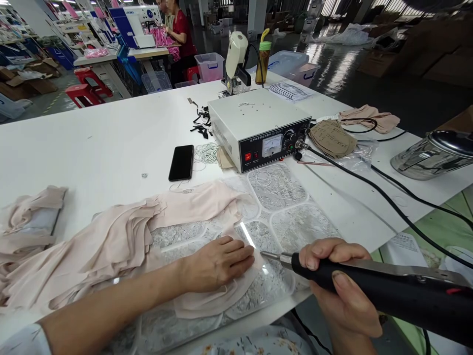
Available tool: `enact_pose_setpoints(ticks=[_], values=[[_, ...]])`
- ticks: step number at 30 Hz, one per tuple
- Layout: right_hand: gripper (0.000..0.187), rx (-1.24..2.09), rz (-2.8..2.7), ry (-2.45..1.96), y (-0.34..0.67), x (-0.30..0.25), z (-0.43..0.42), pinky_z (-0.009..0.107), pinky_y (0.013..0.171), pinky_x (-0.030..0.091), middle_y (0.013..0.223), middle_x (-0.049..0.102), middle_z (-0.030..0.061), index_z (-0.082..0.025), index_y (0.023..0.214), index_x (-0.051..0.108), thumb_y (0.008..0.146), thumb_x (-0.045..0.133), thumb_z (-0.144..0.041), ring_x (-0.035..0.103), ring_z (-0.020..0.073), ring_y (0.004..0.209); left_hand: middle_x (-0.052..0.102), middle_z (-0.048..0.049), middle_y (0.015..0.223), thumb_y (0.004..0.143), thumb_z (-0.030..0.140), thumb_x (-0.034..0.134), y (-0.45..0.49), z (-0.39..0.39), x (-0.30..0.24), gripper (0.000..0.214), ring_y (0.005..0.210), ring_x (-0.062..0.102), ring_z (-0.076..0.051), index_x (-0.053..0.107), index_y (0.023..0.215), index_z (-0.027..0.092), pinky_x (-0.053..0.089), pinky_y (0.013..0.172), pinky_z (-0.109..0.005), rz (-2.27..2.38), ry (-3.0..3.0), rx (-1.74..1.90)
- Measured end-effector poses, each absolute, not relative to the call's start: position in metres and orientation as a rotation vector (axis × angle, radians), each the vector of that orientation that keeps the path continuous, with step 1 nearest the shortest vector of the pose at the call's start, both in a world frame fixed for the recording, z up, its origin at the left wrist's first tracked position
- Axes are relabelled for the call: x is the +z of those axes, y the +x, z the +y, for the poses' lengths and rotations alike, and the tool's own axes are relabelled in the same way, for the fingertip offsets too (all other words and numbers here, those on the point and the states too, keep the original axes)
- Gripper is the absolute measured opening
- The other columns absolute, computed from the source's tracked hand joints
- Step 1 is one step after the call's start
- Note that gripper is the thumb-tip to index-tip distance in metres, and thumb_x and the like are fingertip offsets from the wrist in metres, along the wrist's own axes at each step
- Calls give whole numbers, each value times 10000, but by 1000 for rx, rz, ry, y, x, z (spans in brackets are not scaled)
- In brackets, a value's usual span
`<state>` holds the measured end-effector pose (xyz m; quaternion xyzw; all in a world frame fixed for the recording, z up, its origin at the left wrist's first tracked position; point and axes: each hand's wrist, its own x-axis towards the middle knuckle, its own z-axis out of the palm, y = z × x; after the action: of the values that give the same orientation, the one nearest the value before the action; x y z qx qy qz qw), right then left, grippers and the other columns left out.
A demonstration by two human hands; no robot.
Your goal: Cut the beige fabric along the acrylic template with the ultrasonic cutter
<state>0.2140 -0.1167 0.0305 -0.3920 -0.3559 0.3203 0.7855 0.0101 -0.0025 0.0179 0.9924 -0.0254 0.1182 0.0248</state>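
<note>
My left hand [220, 264], fingers curled and close together, holds down a light pink fabric piece [207, 301] on a clear plastic template sheet [281, 281] with rounded panels. My right hand [340, 281] is wrapped round the black handle of a handheld ultrasonic tool [406, 291]. Its thin metal tip points left, at the fabric edge just beside my left fingertips; whether it touches cannot be made out. More layered pink fabric pieces [121, 236] lie to the left, partly over the template and behind my left forearm.
A generator box [260, 125] with a dial stands behind the template; a black cable [369, 182] runs from it rightwards. Near it lie a phone [181, 162], a coil of elastic cord [207, 153] and brown pattern pieces [332, 138]. A steel pot [432, 155] stands right. A person sews behind.
</note>
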Motion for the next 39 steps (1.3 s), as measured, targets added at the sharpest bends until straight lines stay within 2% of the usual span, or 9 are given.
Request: enact_pose_setpoints(ticks=[7, 17, 25, 31, 39], values=[[70, 683, -807, -832, 214, 32, -114, 316, 537, 523, 767, 538, 7, -219, 844, 580, 791, 617, -246, 537, 117, 577, 638, -145, 1102, 989, 112, 356, 10, -4, 18, 271, 989, 590, -208, 580, 1133, 63, 490, 829, -337, -37, 3034, 404], [97, 698, -850, -800, 205, 30, -106, 303, 562, 517, 808, 537, 11, -226, 900, 566, 809, 595, -243, 545, 112, 598, 636, -156, 1103, 989, 109, 341, 10, -4, 19, 277, 967, 601, -206, 584, 1114, 66, 498, 799, -330, -50, 3059, 419], [78, 703, -880, -785, 206, 31, -102, 309, 557, 531, 784, 570, 7, -215, 862, 572, 804, 621, -234, 558, 112, 584, 641, -150, 1110, 988, 114, 342, 10, -4, 19, 278, 945, 595, -210, 593, 1094, 62, 484, 788, -331, -56, 3050, 434], [96, 707, -799, -786, 210, 29, -112, 307, 555, 528, 769, 526, 3, -211, 871, 564, 797, 619, -240, 540, 114, 603, 630, -147, 1126, 981, 136, 403, 9, -6, 18, 235, 977, 593, -213, 596, 1097, 68, 469, 802, -335, -51, 3066, 389], [78, 794, -868, -850, 222, 39, -135, 301, 538, 531, 749, 528, 12, -215, 830, 555, 825, 607, -272, 539, 116, 580, 633, -133, 1152, 990, 144, 392, 11, -28, 23, 248, 970, 586, -203, 598, 1107, 71, 457, 779, -318, -29, 3032, 376]])
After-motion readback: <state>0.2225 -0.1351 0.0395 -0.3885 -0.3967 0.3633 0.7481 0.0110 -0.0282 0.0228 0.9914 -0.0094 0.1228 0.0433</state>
